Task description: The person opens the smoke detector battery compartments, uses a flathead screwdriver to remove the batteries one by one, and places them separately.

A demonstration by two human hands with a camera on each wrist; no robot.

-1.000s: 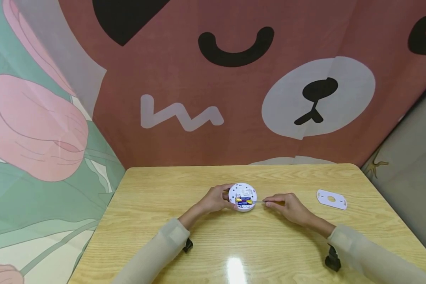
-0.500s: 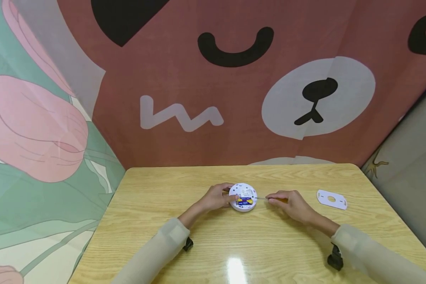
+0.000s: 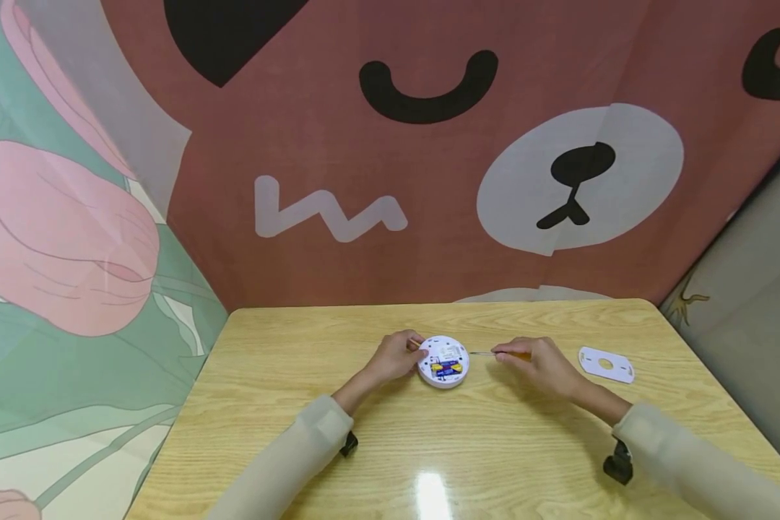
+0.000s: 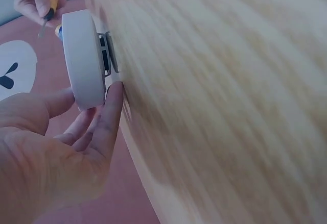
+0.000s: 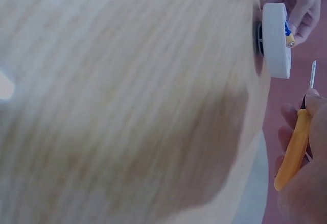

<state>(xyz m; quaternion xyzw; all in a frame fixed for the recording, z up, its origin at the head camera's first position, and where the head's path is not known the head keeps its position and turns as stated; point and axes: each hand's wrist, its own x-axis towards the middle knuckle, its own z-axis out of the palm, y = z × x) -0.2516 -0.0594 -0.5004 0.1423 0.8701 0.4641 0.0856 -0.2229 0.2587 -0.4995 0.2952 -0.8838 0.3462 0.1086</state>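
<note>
Bear-printed cloth (image 3: 429, 170), cut off at the top, backs the wood-grained bench (image 3: 364, 473). Mid-bench, toward the far edge, the left hand (image 3: 393, 359) has its fingers clamped on the left rim of a white round device (image 3: 439, 347) bearing batteries (image 3: 446, 368); its underside is mostly hidden. To its right, the right hand (image 3: 547, 367) has fingers wrapped round a screwdriver (image 5: 295, 148), partly masking the handle, tip apart from the device. Farther right lies a white plate (image 3: 620, 369).

I see the left hand (image 3: 393, 355) with its thumb now back at the left rim of the disc (image 3: 437, 347), off the batteries (image 3: 446, 367) it overlapped half a second ago. The right hand (image 3: 542, 365) is farther right and farther up the table (image 3: 494, 448) than a second ago, and the screwdriver (image 5: 298, 138), whose tip reached over the disc's edge then, stands clear of it.
</note>
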